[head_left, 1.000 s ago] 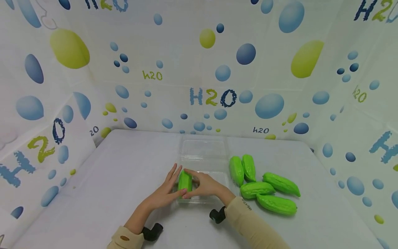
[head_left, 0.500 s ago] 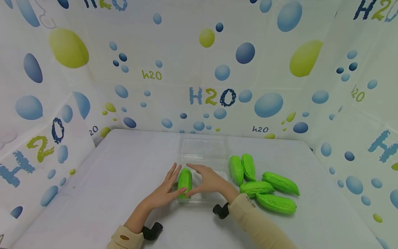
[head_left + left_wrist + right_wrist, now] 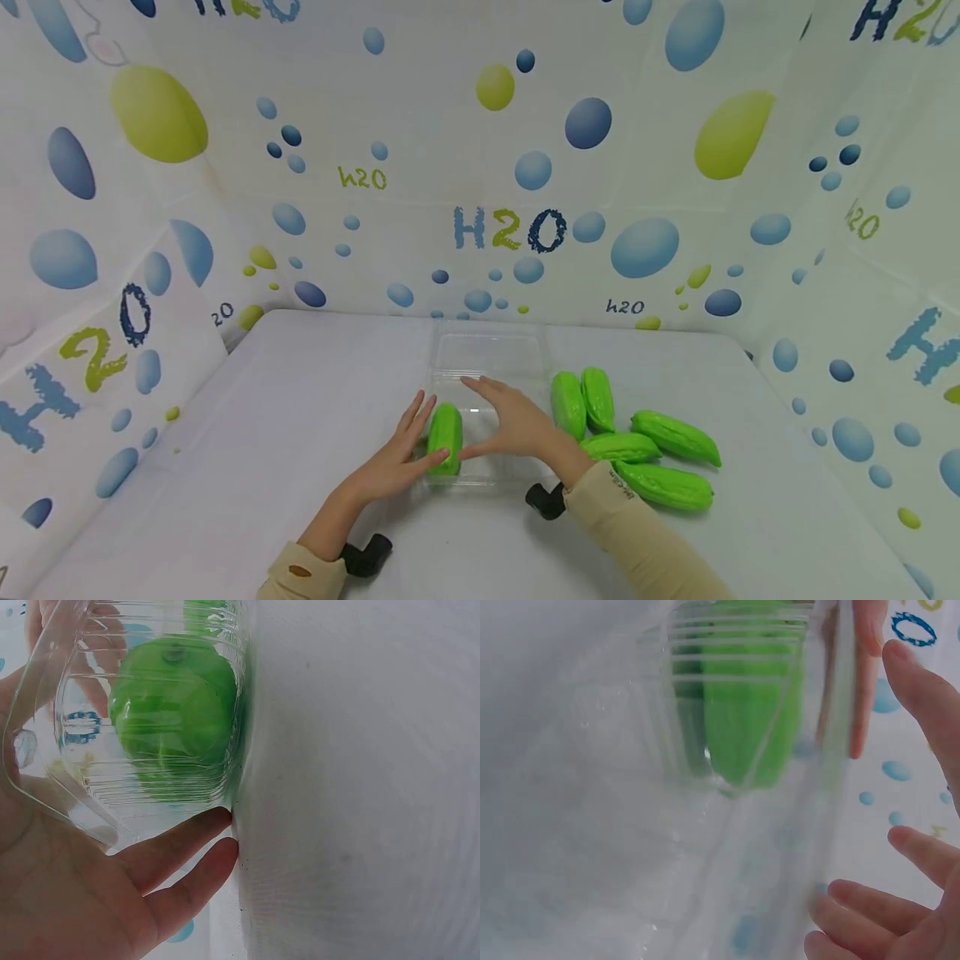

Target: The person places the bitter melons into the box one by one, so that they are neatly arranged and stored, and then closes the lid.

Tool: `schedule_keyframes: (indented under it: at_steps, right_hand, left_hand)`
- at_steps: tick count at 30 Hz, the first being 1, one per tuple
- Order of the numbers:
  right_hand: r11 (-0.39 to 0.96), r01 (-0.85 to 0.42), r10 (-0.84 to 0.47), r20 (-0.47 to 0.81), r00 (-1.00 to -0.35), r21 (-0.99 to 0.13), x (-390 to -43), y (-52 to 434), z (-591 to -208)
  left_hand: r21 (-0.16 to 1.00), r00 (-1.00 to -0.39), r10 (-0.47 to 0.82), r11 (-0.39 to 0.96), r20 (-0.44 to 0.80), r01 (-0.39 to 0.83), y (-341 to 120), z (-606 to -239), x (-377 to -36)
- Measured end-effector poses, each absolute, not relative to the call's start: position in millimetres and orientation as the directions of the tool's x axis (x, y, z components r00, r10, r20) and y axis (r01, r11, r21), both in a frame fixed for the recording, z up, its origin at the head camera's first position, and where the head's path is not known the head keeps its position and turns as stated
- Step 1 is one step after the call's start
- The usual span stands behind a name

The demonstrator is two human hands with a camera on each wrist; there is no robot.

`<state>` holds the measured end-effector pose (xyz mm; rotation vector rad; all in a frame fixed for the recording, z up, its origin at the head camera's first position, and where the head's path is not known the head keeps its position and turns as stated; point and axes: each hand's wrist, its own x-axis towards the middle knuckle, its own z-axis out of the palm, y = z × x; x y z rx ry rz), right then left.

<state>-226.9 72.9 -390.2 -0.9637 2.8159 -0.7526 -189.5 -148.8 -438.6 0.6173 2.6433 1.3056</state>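
Observation:
A glossy, ridged bright green bitter melon (image 3: pixel 446 437) lies lengthwise at the left side of a clear plastic clamshell box (image 3: pixel 483 484). My left hand (image 3: pixel 388 472) is beside the box's left wall, fingers straight, with the thumb reaching over the rim toward the melon. In the left wrist view, two fingertips of that hand (image 3: pixel 90 900) come down to the table by the wall, and the melon (image 3: pixel 176 712) shows through the ribbed plastic. Over the box's right part hovers my right hand (image 3: pixel 521 425), thumb and fingers spread with nothing between them, apart from the melon.
The box's lid (image 3: pixel 487 354) is folded back flat on the table behind it. To the right lie several more bitter melons (image 3: pixel 675 437), some partly behind the right forearm. A white table (image 3: pixel 300 400) spreads around, with a patterned curtain (image 3: pixel 420 108) behind.
My right hand has let go of the bitter melon and moved right and slightly away, its fingers spreading. The melon stays in the box. The left hand has hardly moved.

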Motion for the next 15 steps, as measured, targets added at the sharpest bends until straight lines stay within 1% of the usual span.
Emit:
schedule_keyframes:
  at_steps: [15]
  right_hand:
    - [0.709,-0.556,-0.551,0.152,-0.821,-0.433,-226,94,-367]
  left_hand:
    - [0.79,-0.912,0.408,0.541,0.053,0.288,-148,-439,-190]
